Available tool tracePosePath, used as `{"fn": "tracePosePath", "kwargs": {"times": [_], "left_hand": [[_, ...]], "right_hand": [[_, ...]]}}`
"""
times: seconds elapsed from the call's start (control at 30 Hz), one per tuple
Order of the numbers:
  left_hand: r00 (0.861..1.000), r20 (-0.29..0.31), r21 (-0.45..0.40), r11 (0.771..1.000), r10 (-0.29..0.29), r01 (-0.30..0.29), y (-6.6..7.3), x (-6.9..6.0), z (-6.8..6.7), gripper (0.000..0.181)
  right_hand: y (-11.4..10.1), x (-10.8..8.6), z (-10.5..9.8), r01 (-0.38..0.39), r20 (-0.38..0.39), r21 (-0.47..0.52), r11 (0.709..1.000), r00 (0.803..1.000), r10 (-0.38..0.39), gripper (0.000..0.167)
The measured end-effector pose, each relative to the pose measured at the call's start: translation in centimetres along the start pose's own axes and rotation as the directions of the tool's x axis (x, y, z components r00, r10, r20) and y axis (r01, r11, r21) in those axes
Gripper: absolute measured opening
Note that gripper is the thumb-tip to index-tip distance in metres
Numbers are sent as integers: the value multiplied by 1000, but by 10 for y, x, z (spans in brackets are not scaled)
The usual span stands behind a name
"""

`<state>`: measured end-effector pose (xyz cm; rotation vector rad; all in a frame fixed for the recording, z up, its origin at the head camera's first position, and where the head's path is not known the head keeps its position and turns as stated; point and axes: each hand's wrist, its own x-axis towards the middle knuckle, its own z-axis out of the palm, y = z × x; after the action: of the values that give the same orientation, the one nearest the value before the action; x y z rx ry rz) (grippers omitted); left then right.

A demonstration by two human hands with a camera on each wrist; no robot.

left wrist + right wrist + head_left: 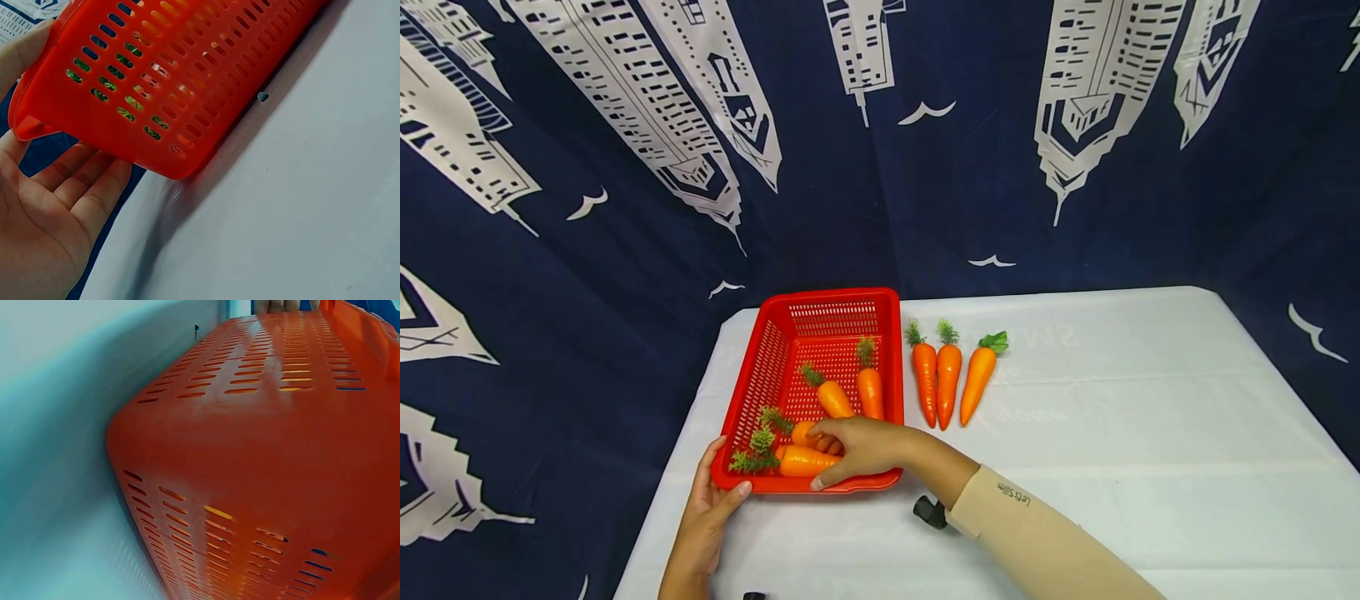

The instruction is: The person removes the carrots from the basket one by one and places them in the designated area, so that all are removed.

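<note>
A red plastic basket [891,375] with slotted walls stands at the table's left side. Several orange carrots [835,398] with green tops lie inside it. My left hand [703,508] grips the basket's near left corner; in the left wrist view its thumb lies on the rim [37,119] and its fingers are beneath. My right hand [868,446] reaches over the near right wall, its curled fingers and thumb around the nearest carrot [801,461]. That carrot's tip is hidden by the hand. The right wrist view shows mostly the outer basket wall [250,437].
Three more carrots [948,383] lie side by side on the white table [1112,417], just right of the basket. A small black object [929,512] is partly under the right forearm, and another dark piece [754,596] shows at the bottom edge. A dark blue printed cloth [887,200] hangs behind.
</note>
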<state>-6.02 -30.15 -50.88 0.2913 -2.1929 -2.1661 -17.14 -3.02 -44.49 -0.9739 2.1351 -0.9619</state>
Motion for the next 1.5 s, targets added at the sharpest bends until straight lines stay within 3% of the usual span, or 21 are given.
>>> {"fn": "tracePosePath", "kwargs": {"times": [0.63,0.87,1.17,1.5], "left_hand": [[1000,8,-8,1000,10,-10,-2,0,-1,84],[1000,10,-10,1000,9,-9,-3,0,0,84],[1000,2,-4,1000,12,-12,-1,0,0,83],[1000,-7,-16,1000,12,-12,-1,-1,0,83]], "right_hand": [[-1,-2,0,-4,-6,22,1000,1000,4,80],[0,-2,0,-6,-11,-11,1000,1000,6,72],[5,-1,-1,90,-46,105,990,995,-85,56],[7,-4,-1,109,-99,156,982,991,-94,53]]}}
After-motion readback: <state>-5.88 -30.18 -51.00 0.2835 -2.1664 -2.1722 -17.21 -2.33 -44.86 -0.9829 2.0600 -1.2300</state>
